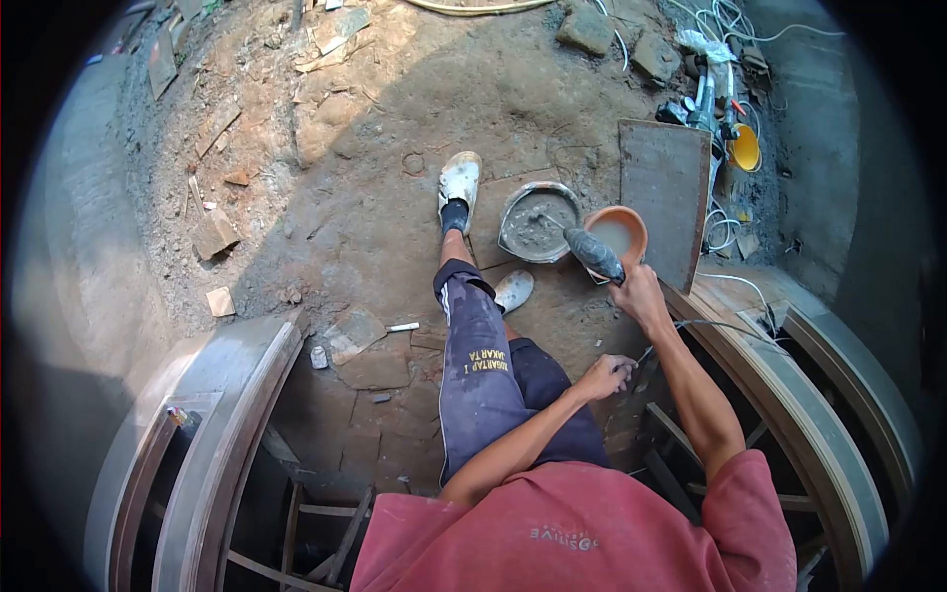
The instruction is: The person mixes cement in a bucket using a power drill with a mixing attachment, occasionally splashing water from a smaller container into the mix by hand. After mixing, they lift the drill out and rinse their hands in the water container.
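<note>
My right hand (pixel 641 294) is closed round the dark handle end of a mortar-coated trowel (pixel 595 253). The trowel reaches across an orange bucket (pixel 636 229) that holds greyish liquid, and its far end points at a round tub (pixel 507 219) of wet grey mortar (pixel 539 219). My left hand (pixel 604 378) hovers beside my thigh, lower and to the left of my right hand. Its fingers are curled in, and whatever they may hold is too small to make out. A thin dark cable (pixel 702 322) runs close to both hands and passes behind my right forearm.
A flat board (pixel 663 187) lies right of the buckets. Beyond it are pipes, white cables and a yellow container (pixel 745 148). Curved frames (pixel 232 434) flank me on both sides, with wooden struts below. Broken tiles and stones litter the dirt floor (pixel 365 207).
</note>
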The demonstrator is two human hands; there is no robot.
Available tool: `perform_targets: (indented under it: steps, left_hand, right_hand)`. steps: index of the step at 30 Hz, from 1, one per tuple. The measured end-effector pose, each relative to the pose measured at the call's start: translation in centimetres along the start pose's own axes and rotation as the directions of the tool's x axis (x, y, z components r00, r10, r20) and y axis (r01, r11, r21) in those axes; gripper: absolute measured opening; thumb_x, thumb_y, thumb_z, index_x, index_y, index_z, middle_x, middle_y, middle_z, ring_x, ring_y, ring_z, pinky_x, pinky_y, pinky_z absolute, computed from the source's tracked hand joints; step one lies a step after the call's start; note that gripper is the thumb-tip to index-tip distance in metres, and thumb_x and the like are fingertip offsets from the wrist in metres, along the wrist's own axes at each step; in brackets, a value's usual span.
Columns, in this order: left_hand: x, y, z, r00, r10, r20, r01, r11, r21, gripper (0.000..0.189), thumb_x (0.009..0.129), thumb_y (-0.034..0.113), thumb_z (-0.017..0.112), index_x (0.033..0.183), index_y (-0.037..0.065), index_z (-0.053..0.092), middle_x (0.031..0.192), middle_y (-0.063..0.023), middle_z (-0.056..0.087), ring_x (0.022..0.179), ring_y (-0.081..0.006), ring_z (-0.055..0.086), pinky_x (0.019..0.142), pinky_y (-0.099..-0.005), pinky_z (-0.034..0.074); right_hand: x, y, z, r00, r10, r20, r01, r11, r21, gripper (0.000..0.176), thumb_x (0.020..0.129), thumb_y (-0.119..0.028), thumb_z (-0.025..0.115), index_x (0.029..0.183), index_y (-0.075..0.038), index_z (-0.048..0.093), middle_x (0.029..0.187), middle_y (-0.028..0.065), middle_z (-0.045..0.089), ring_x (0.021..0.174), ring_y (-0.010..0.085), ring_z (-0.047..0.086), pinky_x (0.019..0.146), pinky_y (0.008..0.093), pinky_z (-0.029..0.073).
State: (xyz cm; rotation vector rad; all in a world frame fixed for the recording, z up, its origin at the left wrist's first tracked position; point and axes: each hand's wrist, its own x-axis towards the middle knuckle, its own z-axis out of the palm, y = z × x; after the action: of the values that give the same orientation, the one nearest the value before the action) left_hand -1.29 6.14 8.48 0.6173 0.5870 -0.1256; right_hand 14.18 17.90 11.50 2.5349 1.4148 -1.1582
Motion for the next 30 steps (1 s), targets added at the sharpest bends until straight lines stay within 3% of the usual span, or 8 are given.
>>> perform_targets:
  steps: [5, 9, 13, 18, 22, 23, 26, 30]
  left_hand:
    - [-0.2, 0.4, 1.3, 0.999, 0.048, -0.001, -0.048, 0.995, -0.082, 0.029, 0.098, 0.011, 0.049, 0.118, -0.005, 0.063, 0.082, -0.0074, 0.064, 0.066, -0.0139, 0.064, 0.059, -0.0293, 0.053]
    - [0.6, 0.1, 2.0, 0.990, 0.088, -0.114, -0.107, 0.978, -0.178, 0.029, 0.098, 0.012, 0.047, 0.116, -0.004, 0.063, 0.081, -0.0070, 0.063, 0.065, -0.0134, 0.063, 0.058, -0.0296, 0.052]
    - [1.2, 0.3, 1.2, 0.996, 0.071, -0.060, -0.071, 0.997, 0.018, 0.029, 0.098, 0.013, 0.049, 0.116, -0.004, 0.064, 0.077, -0.0073, 0.063, 0.063, -0.0133, 0.062, 0.059, -0.0304, 0.051]
    - [0.1, -0.1, 1.3, 1.000, -0.010, -0.023, 0.010, 1.000, 0.011, 0.030, 0.098, 0.015, 0.052, 0.116, -0.004, 0.065, 0.077, -0.0077, 0.064, 0.063, -0.0136, 0.063, 0.058, -0.0305, 0.051]
    - [0.2, -1.1, 1.8, 0.999, -0.037, -0.017, 0.036, 0.998, -0.051, 0.033, 0.099, 0.020, 0.051, 0.118, -0.004, 0.064, 0.083, -0.0071, 0.065, 0.068, -0.0141, 0.064, 0.061, -0.0292, 0.052]
    - [0.2, -1.1, 0.8, 0.999, -0.031, -0.028, 0.032, 0.998, 0.052, 0.033, 0.099, 0.021, 0.051, 0.117, -0.004, 0.064, 0.083, -0.0077, 0.065, 0.068, -0.0144, 0.064, 0.062, -0.0298, 0.052]
    - [-0.3, 0.3, 1.0, 1.000, 0.008, -0.027, -0.004, 0.988, 0.153, 0.034, 0.100, 0.022, 0.050, 0.116, -0.004, 0.064, 0.084, -0.0088, 0.066, 0.068, -0.0148, 0.064, 0.063, -0.0309, 0.052]
    - [-1.0, -0.3, 2.4, 0.995, 0.003, 0.099, -0.018, 0.988, 0.152, 0.035, 0.100, 0.023, 0.050, 0.118, -0.004, 0.064, 0.084, -0.0084, 0.065, 0.068, -0.0148, 0.064, 0.063, -0.0306, 0.052]
  right_hand:
    - [-3.0, -0.2, -2.6, 0.994, -0.108, 0.018, 0.109, 0.992, -0.066, 0.043, 0.069, -0.004, 0.069, 0.111, -0.004, 0.063, 0.085, 0.0274, 0.066, 0.084, 0.0448, 0.064, 0.075, 0.0513, 0.052]
    - [2.1, 2.2, 1.9, 0.992, -0.112, 0.049, 0.117, 0.987, -0.113, 0.038, 0.069, -0.005, 0.068, 0.107, -0.004, 0.064, 0.084, 0.0267, 0.066, 0.084, 0.0449, 0.064, 0.076, 0.0514, 0.052]
    - [-1.3, 2.0, 1.7, 0.999, -0.034, 0.006, 0.034, 0.998, -0.057, 0.038, 0.069, -0.006, 0.068, 0.106, -0.003, 0.066, 0.083, 0.0270, 0.066, 0.084, 0.0450, 0.064, 0.076, 0.0510, 0.052]
    - [-4.2, -0.2, -1.7, 0.998, -0.061, -0.014, 0.061, 0.998, -0.018, 0.041, 0.069, -0.006, 0.069, 0.109, -0.003, 0.065, 0.082, 0.0276, 0.065, 0.085, 0.0439, 0.065, 0.076, 0.0515, 0.052]
    - [0.4, 1.9, 4.1, 0.994, -0.076, -0.079, 0.068, 0.993, -0.099, 0.037, 0.068, -0.006, 0.069, 0.105, -0.002, 0.064, 0.079, 0.0267, 0.065, 0.081, 0.0451, 0.064, 0.075, 0.0502, 0.053]
    - [0.1, 1.7, 3.9, 0.994, -0.079, -0.072, 0.078, 0.997, -0.019, 0.038, 0.068, -0.006, 0.068, 0.106, -0.003, 0.064, 0.079, 0.0269, 0.065, 0.080, 0.0456, 0.063, 0.073, 0.0499, 0.052]
    - [-2.4, 0.4, 0.8, 1.000, -0.002, -0.010, 0.002, 1.000, 0.025, 0.038, 0.068, -0.005, 0.068, 0.106, -0.004, 0.064, 0.081, 0.0272, 0.064, 0.081, 0.0448, 0.063, 0.072, 0.0502, 0.052]
    - [-7.5, 0.9, -3.6, 0.995, -0.085, -0.046, 0.087, 0.995, 0.048, 0.039, 0.068, -0.003, 0.066, 0.107, -0.004, 0.063, 0.083, 0.0261, 0.065, 0.081, 0.0438, 0.063, 0.071, 0.0503, 0.050]
